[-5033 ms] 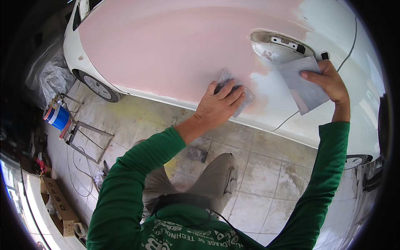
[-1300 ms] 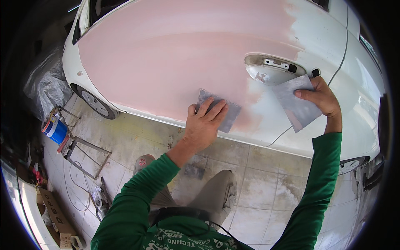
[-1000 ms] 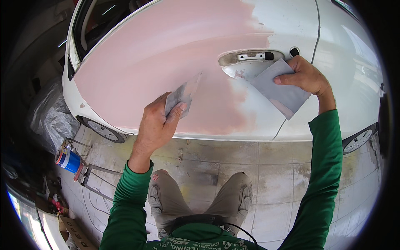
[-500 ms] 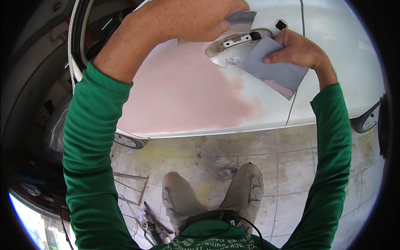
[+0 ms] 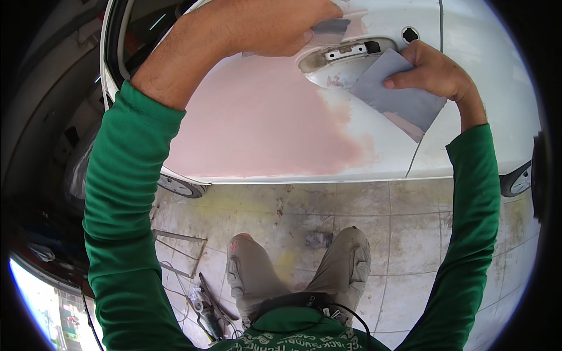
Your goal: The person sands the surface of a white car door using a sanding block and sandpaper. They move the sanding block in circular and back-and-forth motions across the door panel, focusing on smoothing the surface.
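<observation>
A white car door [image 5: 392,158] fills the top of the head view, with a broad pink filler patch [image 5: 263,128] across its middle. My left hand [image 5: 281,29] is closed round a thin grey spreader [image 5: 332,26], held against or just over the door, up and left of the handle recess [image 5: 319,61]. My fingers and wrist hide much of that spreader. To the right, my right hand [image 5: 436,70] pinches a flat grey sheet [image 5: 398,105], thumb on top. Pink filler coats the sheet's lower edge, and its left corner overlaps the recess's right end.
A round hole [image 5: 410,35] sits in the door right of the recess. Below are tiled floor [image 5: 404,234], my legs [image 5: 257,263], a metal frame [image 5: 181,245] and a power tool with a cable [image 5: 208,316]. A dark car [image 5: 47,175] stands at left.
My left hand and its spreader have slid left along the door, baring pink filler above the recess. My right hand keeps its place beside the recess. The whole view has shifted slightly.
</observation>
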Motion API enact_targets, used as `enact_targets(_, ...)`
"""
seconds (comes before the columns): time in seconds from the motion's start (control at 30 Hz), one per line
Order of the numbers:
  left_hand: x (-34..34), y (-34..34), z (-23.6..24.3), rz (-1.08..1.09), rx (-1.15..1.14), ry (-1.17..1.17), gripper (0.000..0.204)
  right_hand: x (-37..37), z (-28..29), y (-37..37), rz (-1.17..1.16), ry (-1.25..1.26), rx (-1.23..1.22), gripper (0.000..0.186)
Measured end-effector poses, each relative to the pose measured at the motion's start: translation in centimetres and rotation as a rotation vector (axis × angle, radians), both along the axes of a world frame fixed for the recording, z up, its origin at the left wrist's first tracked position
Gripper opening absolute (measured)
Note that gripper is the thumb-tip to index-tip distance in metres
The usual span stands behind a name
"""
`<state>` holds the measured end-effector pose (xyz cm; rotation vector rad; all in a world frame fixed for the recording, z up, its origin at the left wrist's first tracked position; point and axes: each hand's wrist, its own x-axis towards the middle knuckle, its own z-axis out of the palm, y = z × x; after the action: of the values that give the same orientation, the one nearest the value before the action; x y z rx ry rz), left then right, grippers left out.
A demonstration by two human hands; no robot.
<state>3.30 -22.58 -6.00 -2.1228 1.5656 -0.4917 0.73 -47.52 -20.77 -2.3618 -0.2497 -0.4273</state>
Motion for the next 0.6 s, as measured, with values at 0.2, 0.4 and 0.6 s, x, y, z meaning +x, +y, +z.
enact_targets(0.2, 0.7, 2.3, -0.8, -0.001, -0.049, -0.001, 0.027, -0.3, -0.1, 0.2, -0.036, -0.025, 0.036, 0.039)
enact_targets(0.4, 2.9, 3.6, -1.5, -0.075, -0.074, -0.048, 0.027, -0.3, -0.5, 0.4, -0.057, -0.099, 0.07, 0.039)
enact_targets(0.6, 3.0, 4.8, -1.8, 0.178, -0.135, 0.283, 0.032, -0.4, -0.6, 0.4, -0.084, -0.084, 0.065, 0.038)
